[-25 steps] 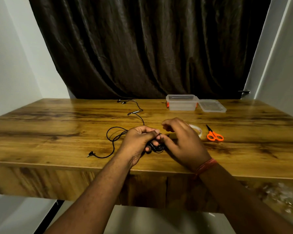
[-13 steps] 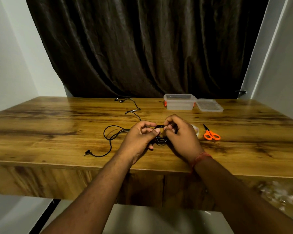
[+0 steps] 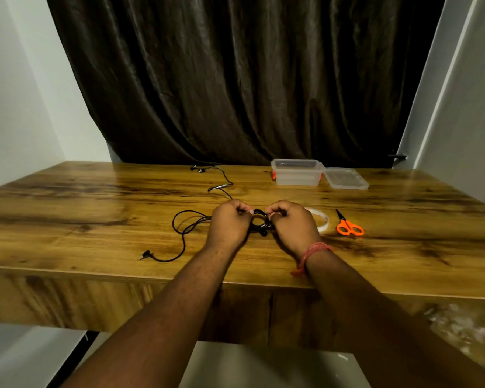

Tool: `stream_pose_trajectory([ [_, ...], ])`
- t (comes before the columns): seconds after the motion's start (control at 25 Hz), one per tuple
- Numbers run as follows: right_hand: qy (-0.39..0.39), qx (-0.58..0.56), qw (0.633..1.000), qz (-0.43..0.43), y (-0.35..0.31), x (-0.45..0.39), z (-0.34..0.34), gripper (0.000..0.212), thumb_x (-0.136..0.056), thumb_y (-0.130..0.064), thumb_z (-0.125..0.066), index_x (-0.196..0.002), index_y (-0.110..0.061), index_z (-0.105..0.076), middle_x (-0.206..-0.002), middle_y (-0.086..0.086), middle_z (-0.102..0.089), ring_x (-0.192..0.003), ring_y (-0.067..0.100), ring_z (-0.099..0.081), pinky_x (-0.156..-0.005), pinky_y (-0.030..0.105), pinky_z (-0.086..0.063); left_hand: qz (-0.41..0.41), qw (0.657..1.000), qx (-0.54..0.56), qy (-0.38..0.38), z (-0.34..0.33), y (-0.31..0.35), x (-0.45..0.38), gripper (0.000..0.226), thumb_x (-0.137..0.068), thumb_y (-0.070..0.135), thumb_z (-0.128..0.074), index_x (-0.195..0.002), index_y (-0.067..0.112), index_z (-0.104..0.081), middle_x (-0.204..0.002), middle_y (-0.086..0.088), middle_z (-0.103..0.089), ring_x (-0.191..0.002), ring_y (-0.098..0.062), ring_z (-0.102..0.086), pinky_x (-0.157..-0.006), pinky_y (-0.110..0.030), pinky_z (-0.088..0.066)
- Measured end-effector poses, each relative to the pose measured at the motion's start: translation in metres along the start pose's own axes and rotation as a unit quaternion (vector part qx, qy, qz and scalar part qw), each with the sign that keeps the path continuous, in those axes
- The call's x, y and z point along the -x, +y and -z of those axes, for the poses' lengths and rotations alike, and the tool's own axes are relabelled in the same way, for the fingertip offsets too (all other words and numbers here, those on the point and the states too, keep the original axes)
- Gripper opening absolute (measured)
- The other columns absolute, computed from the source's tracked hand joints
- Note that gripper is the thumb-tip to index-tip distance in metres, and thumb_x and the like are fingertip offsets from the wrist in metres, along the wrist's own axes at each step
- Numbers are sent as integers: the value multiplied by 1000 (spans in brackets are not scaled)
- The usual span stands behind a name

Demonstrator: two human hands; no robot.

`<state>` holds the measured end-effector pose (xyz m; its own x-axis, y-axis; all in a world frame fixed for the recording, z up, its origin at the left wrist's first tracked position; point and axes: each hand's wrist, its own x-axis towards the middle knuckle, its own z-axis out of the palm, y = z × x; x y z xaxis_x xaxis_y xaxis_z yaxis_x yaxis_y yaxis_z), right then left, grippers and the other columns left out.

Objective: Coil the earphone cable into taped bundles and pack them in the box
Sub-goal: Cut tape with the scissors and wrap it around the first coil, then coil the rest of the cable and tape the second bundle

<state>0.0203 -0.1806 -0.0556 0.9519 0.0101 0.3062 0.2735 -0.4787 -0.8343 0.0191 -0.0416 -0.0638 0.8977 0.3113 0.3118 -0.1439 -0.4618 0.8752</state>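
The coiled earphone cable [image 3: 258,223] is sitting as a small black loop between the 2 hands, just above the tabletop [image 3: 95,214] near its front edge. The left hand [image 3: 230,225] is pinching the coil's left side and the right hand [image 3: 291,225] is pinching its right side, fingers curled around the strands. A 2nd, loose cable [image 3: 184,233] is trailing away to the left, its plug lying near the edge. The tape roll [image 3: 321,219] is lying just beside the right hand, with the orange scissors [image 3: 349,226] beyond it. The clear box [image 3: 296,172] and its lid [image 3: 346,178] are waiting at the back. The coiling step looks nearly finished; taping probably comes next, which calls for 1 hand keeping the loop pinched while the other is reaching for the tape.
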Motion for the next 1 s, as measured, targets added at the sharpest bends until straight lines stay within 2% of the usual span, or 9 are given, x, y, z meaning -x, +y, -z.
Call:
stream_pose_trajectory([
  [0.08, -1, -2, 1000, -3, -1, 0, 0, 21, -93, -16, -55, -97, -22, -75, -97, -4, -73, -91, 13, -66, -85, 29, -53, 12, 1000, -1, 6, 0, 0, 0, 10, -88, 17, -67, -80, 21, -70, -80, 4, -70, -77, -15, -66, -73, -34, -57],
  [0.2, 5, -22, 1000, -20, 0, 1, 0, 23, -93, -16, -54, -97, -23, -76, -97, -4, -73, -91, 14, -67, -83, 32, -54, 29, 999, 5, 14, 0, 0, 0, 9, -89, 21, -67, -82, 21, -70, -79, 2, -71, -74, -19, -67, -70, -37, -58],
  [0.32, 2, 19, 1000, -18, -1, 2, -1, 25, -90, -12, -55, -99, -20, -77, -100, -3, -73, -96, 15, -65, -83, 23, -47, 6, 1000, -20, 19, 1, -1, 1, 12, -90, 24, -67, -83, 17, -73, -79, 2, -71, -75, -17, -67, -69, -30, -54],
  [0.48, -3, 69, 998, -3, -2, 2, 0, 24, -93, -12, -55, -103, -15, -76, -106, 0, -73, -99, 16, -64, -85, 20, -44, -8, 999, -48, 6, 1, -3, 1, 12, -91, 21, -65, -86, 17, -75, -85, 3, -72, -78, -13, -65, -69, -23, -46],
  [0.64, -2, 111, 994, 20, 1, 1, -2, 22, -93, -13, -55, -99, -14, -76, -104, 4, -74, -99, 21, -65, -87, 24, -47, -31, 996, -79, -6, -1, -3, 2, 14, -92, 17, -61, -89, 19, -74, -91, 5, -72, -84, -11, -64, -76, -23, -49],
  [0.76, 3, 131, 991, 35, 2, -1, -4, 23, -93, -12, -54, -105, -12, -74, -109, 7, -72, -101, 23, -64, -89, 26, -48, -40, 995, -86, 2, -1, -4, 3, 16, -94, 16, -59, -95, 18, -74, -97, 4, -72, -88, -10, -63, -79, -22, -48],
  [0.88, 45, 139, 988, 57, 1, 0, -3, 27, -92, -6, -52, -112, -9, -68, -116, 10, -65, -107, 25, -60, -95, 31, -47, -57, 993, -101, 19, 1, -1, 7, 19, -95, 14, -55, -102, 17, -73, -101, 2, -71, -90, -12, -63, -81, -25, -51],
  [1.0, 108, 134, 981, 85, -3, 5, 2, 28, -90, -1, -50, -113, -8, -63, -115, 9, -61, -106, 26, -56, -92, 33, -47, -135, 977, -151, 74, 5, 9, 17, 22, -94, 14, -53, -105, 17, -71, -104, 2, -69, -91, -15, -63, -77, -27, -50],
])
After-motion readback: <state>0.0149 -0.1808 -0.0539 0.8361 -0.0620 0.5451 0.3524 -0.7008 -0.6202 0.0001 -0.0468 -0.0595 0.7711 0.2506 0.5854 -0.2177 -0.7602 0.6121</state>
